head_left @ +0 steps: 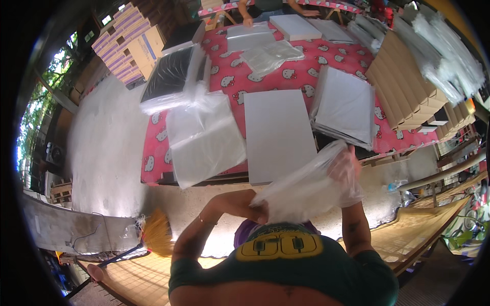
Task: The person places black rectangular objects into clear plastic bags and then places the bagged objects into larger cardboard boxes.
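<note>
A clear plastic bag (311, 188) stretches between my two hands in front of my chest, just off the table's near edge. My left hand (251, 206) is closed on the bag's left end. Thin film lies over my right hand (344, 166), which grips the bag's right side; its fingers are partly blurred by the plastic. A white rectangular stack (279, 133) lies flat just beyond the bag. Left of it is a pile of clear plastic bags (205, 140). To the right sits a stack of white, film-wrapped panels (345, 104).
A pink patterned cloth covers the table (232, 76). Black wrapped packs (171, 74) line its left side; brown cardboard pieces (403, 81) and plastic-wrapped bundles (441, 51) stand at right. Across the table a person's hand (248, 22) touches plastic sheets. Cartons (127, 46) and a broom (157, 232) are left.
</note>
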A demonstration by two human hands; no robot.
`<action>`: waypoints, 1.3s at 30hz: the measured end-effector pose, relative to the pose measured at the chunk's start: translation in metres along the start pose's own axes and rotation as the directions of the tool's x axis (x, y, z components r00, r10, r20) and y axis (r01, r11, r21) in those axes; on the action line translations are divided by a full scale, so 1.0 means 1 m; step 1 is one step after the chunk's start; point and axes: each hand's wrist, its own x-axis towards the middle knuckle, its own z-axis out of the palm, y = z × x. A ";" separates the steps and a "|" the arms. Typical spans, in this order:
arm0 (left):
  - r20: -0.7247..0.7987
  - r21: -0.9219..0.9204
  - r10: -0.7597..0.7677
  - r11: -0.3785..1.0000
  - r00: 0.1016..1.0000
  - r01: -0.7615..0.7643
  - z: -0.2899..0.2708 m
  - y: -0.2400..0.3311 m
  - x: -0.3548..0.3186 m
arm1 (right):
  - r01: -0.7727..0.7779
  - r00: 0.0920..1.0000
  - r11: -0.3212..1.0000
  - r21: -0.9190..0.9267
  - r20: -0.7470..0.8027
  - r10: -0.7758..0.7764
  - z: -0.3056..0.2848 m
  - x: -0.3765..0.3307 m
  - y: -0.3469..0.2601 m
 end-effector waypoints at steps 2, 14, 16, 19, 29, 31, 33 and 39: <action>-0.164 -0.346 0.154 0.916 0.974 -0.203 -0.001 0.002 -0.019 | -0.064 0.988 0.948 -0.313 0.113 0.104 -0.014 -0.008 -0.007; -0.427 -0.444 0.384 0.700 0.819 -0.560 0.022 -0.050 0.009 | -0.301 0.907 0.782 -0.546 0.090 0.412 -0.059 -0.011 -0.060; -0.582 -0.469 0.389 0.557 0.714 -0.686 0.017 -0.012 0.008 | -0.510 0.672 -0.074 -0.857 -0.450 0.589 -0.026 -0.007 -0.051; -0.449 -0.451 -0.039 0.872 0.893 -0.188 0.003 -0.027 -0.009 | -0.363 0.929 0.777 -0.514 -0.259 0.263 -0.040 -0.046 -0.055; -0.952 -0.241 -0.237 0.970 0.195 0.003 0.047 -0.122 0.039 | -0.557 0.592 0.070 -0.827 -0.456 -0.664 -0.112 -0.062 0.040; -0.944 -0.329 -0.327 0.944 0.048 -0.027 0.055 -0.125 0.047 | -0.500 0.540 0.053 -0.864 -0.359 -0.761 -0.120 -0.060 0.060; -0.944 -0.309 -0.313 0.949 0.100 0.059 0.058 -0.135 0.044 | -0.498 0.504 0.054 -0.866 -0.339 -0.794 -0.121 -0.053 0.070; -0.979 -0.074 -0.110 0.977 0.171 0.201 0.062 -0.116 0.029 | -0.251 0.345 0.232 -0.940 -0.311 -0.886 -0.103 -0.048 0.078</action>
